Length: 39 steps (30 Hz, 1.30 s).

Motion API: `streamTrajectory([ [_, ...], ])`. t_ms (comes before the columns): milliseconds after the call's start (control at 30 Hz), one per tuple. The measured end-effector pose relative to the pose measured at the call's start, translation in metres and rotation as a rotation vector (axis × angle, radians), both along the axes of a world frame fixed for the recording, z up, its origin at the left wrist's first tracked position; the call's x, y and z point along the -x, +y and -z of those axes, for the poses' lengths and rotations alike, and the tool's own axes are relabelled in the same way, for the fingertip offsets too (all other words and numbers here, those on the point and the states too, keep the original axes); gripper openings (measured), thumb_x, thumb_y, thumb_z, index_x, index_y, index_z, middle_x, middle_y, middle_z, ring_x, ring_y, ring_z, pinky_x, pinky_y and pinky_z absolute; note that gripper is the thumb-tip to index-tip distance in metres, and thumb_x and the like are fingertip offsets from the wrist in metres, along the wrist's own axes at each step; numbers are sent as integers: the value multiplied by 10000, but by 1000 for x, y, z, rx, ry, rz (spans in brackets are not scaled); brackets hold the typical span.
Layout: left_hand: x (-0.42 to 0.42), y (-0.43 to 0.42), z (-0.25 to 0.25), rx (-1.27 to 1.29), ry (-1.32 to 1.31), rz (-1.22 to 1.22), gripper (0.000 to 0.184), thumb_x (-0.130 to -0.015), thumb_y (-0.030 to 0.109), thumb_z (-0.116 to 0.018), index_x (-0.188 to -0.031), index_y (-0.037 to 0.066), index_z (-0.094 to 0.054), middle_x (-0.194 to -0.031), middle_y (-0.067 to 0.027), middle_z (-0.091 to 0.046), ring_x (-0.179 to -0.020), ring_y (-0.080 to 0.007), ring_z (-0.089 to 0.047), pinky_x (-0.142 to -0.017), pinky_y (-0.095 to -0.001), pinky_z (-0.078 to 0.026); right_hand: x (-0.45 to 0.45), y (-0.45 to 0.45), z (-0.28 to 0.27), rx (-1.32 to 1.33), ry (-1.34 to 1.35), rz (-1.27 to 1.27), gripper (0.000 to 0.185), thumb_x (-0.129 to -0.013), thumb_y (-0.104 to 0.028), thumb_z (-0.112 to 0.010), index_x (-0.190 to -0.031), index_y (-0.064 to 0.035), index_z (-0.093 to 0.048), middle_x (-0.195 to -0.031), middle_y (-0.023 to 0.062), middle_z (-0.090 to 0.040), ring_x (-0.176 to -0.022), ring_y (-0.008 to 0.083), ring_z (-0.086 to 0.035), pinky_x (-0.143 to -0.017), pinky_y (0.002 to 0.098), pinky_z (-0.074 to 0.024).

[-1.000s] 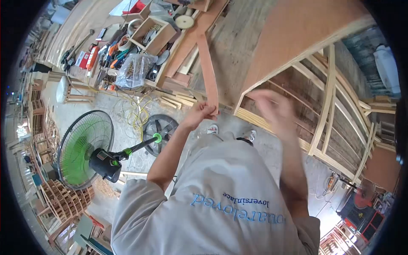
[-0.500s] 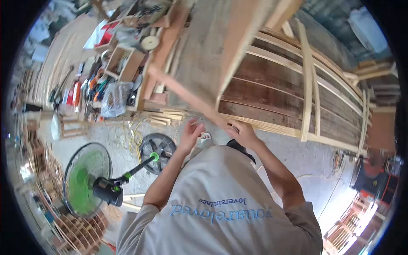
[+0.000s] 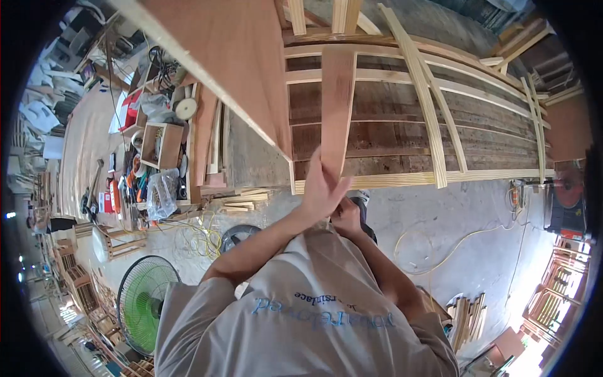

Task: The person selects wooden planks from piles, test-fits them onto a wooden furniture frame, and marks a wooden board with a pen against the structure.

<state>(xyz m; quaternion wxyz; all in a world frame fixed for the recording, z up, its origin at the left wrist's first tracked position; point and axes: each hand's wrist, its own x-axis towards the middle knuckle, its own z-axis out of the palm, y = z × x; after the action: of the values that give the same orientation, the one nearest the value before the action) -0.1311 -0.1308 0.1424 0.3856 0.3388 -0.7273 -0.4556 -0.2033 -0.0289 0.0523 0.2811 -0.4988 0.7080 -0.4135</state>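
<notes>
A long reddish plywood strip (image 3: 338, 103) stretches away from my body, its far end over a wooden frame of pale slats (image 3: 389, 178). My left hand (image 3: 319, 196) lies along the strip's near part, fingers against its left side and thumb across toward the right edge. Just below it, my right hand (image 3: 347, 217) is closed at the strip's near end, close to my shirt; its fingertips are partly hidden. To the left of the strip, a large plywood panel (image 3: 232, 56) leans over the frame, its pale edge facing me.
Loose slats (image 3: 419, 94) lie across the frame. At left are a workbench with a small wooden box (image 3: 161, 146), tools and a plastic bag (image 3: 162, 195). A green fan (image 3: 147, 305) stands at lower left. A yellow cord (image 3: 465, 242) runs over the floor.
The strip has swung from slanting left to pointing straight ahead. My left hand, apart from it before, has come onto the strip. The view has shifted, with the panel now further left.
</notes>
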Motion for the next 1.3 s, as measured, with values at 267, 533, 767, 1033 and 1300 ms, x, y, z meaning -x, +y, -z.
streamTrajectory([
  [267,84,-125,55,153,-361,-457,662,-780,119,-550,-1297,-21,-161,-1195,-255,-350,-1105,-404,-370,-927,-435,-322,59,-52,-11,-30,-178,-9,216,-762,-149,-583,-925,-14,-537,-752,157,-594,-646,250,-610,-578,327,-471],
  [533,72,-207,120,397,-615,-442,425,-839,41,-318,-1260,-12,-308,-1325,-199,-268,-1241,-359,-234,-1001,-415,-245,167,-11,28,-187,-223,-44,201,-769,-185,-599,-858,-8,-569,-638,107,-547,-568,162,-526,-533,282,-416],
  [767,83,-233,111,754,-1245,-348,458,-829,130,-344,-1258,-30,-322,-1297,-191,-337,-1257,-321,-237,-1037,-468,-140,236,-16,11,-366,-272,-66,163,-802,-144,-567,-863,8,-564,-664,27,-543,-630,62,-486,-570,226,-410],
  [1033,96,-271,103,608,-1306,-300,443,-823,131,-337,-1220,-65,-343,-1270,-207,-370,-1218,-334,-309,-1030,-472,-145,243,-47,-6,-323,-173,-83,189,-790,-157,-577,-869,14,-562,-663,90,-552,-613,100,-503,-567,269,-420],
  [1300,97,-288,117,598,-1324,-297,475,-809,129,-378,-1232,-75,-305,-1279,-236,-330,-1236,-317,-275,-1034,-435,-159,241,-94,-7,-395,-162,-131,221,-805,-212,-578,-826,7,-561,-673,100,-562,-574,119,-501,-503,268,-388],
])
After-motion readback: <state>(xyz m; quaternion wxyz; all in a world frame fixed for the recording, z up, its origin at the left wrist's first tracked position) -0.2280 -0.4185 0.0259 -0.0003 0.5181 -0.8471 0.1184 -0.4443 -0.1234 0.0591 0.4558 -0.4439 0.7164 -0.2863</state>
